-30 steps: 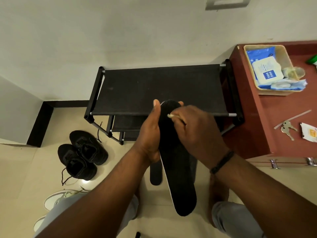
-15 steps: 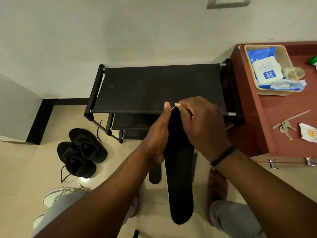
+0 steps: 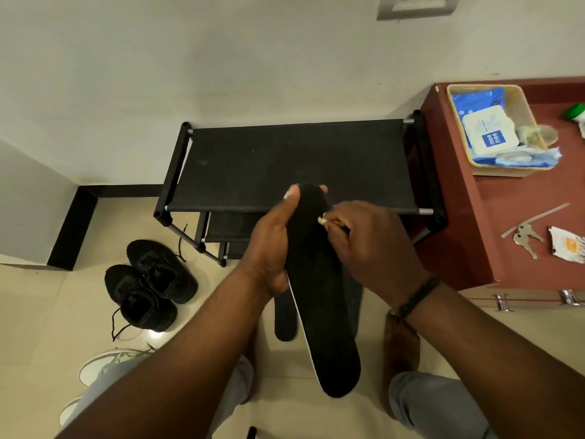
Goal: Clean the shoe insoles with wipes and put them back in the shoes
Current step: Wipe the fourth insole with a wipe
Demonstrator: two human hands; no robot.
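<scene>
A long black insole (image 3: 326, 318) with a white edge is held upright before me. My left hand (image 3: 272, 248) grips its upper part, thumb near the tip. My right hand (image 3: 370, 245) pinches a small bunched white wipe (image 3: 322, 220) against the insole's upper face. A second black insole (image 3: 284, 321) lies on the floor below, partly hidden behind the first. The black shoes (image 3: 148, 283) sit side by side on the floor at the left. A blue pack of wipes (image 3: 487, 134) lies in a beige tray (image 3: 522, 99) on the red-brown cabinet.
A black shoe rack (image 3: 294, 166) stands against the wall ahead. The red-brown cabinet (image 3: 474, 236) at the right carries keys (image 3: 525, 239) and a torn sachet (image 3: 566, 245). White shoes (image 3: 104, 365) lie at lower left. My bare foot (image 3: 402, 346) rests on the beige tiles.
My right hand has drawn the wipe back down from the insole's tip to a spot lower on its face. The insole has tilted slightly; my left hand keeps its hold.
</scene>
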